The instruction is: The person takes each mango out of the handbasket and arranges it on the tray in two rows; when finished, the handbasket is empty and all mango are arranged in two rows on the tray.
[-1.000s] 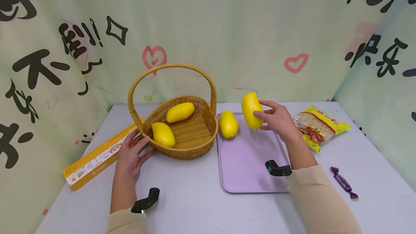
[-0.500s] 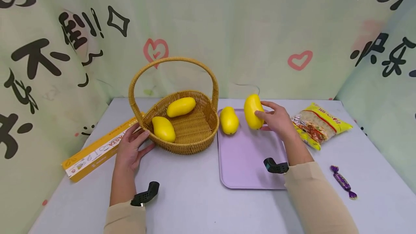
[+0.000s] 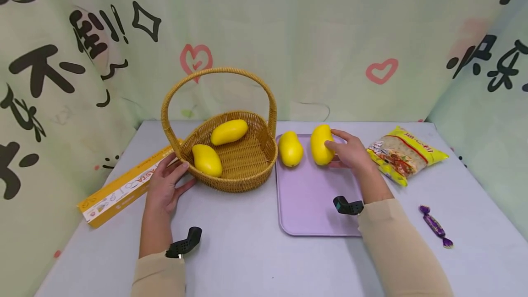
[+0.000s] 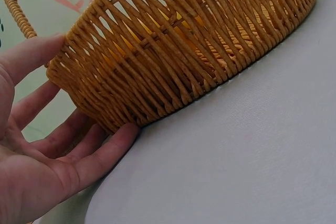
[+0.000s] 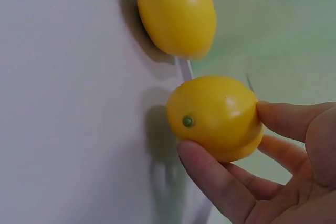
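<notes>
Two yellow mangoes, the nearer mango (image 3: 206,160) and the farther mango (image 3: 229,132), lie in the wicker basket (image 3: 243,180) in the head view. My left hand (image 3: 165,189) rests against the basket's left side. In the left wrist view, one fingertip (image 4: 55,45) touches the rim and another digit the base. My right hand (image 3: 350,152) holds a third mango (image 3: 322,145) between thumb and fingers over the far part of the lilac tray (image 3: 313,210). A shadow shows beneath this mango in the right wrist view. Beside it on the tray lies another mango (image 3: 290,149).
A long yellow-and-white pasta box (image 3: 128,189) lies slanted left of the basket. Right of the tray are a yellow-and-clear food packet (image 3: 406,155) and a purple-wrapped candy (image 3: 435,226). A printed curtain (image 3: 321,35) hangs behind the table. The basket's tall handle (image 3: 218,70) arches upward.
My right hand has lowered its mango toward the tray, level with the mango beside it. My left hand stays at the basket. The head view has shifted slightly.
</notes>
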Motion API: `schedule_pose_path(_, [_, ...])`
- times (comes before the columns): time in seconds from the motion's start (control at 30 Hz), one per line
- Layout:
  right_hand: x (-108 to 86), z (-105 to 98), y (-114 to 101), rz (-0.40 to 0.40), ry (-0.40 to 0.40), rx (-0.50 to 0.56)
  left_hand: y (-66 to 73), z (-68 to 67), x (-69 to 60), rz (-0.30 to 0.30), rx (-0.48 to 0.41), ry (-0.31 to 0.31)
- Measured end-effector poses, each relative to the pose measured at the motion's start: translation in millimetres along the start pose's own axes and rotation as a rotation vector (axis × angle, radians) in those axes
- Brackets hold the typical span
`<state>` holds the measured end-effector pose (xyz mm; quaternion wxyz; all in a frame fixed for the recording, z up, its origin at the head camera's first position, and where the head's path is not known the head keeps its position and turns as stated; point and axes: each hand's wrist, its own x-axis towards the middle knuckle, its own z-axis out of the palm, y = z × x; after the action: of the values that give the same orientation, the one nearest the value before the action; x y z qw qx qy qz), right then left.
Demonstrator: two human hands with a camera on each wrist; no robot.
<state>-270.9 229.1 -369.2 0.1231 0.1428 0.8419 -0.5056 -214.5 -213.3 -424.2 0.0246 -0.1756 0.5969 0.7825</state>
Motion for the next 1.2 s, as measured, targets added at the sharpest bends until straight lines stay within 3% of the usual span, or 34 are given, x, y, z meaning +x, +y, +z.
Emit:
schedule_pose_path(0.7, [13.6, -3.9, 8.8, 0.083, -0.064, 0.102, 2.7, 4.6, -0.1, 0.001, 0.005, 0.009])
schedule_pose_path(1.2, [14.5, -3.7, 8.2, 0.034, 0.027, -0.024, 2.2, 0.3, -1.2, 0.01, 0.01, -0.002])
